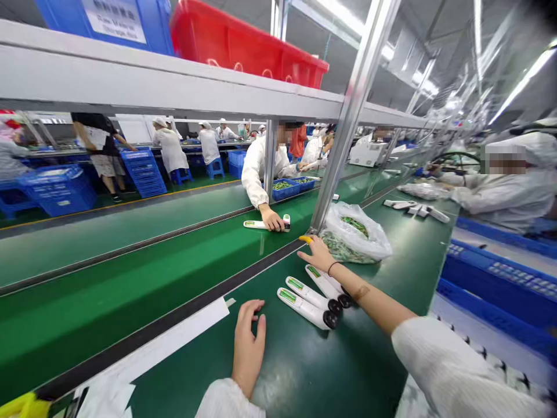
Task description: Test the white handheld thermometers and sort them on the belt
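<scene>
In the head view, the step in hand looks like a reach: the right hand stretches over the green bench toward the foot of the metal post, just beside the clear plastic bag of small green pieces. Its fingers are spread, a yellow cover on one tip, and nothing shows in its grasp; whether it touches the bag I cannot tell. The left hand hangs above the bench with fingers loosely curled, thumb apart, holding nothing. The white handheld devices lie between the hands, black ends toward the person, green cells in their uncovered slots; the right forearm partly hides the farthest. Beyond, a co-worker's hand rests on similar devices on the belt. A next grasp, I judge, calls for drawing the fingers together and, on a device, keeping clear of its slot.
</scene>
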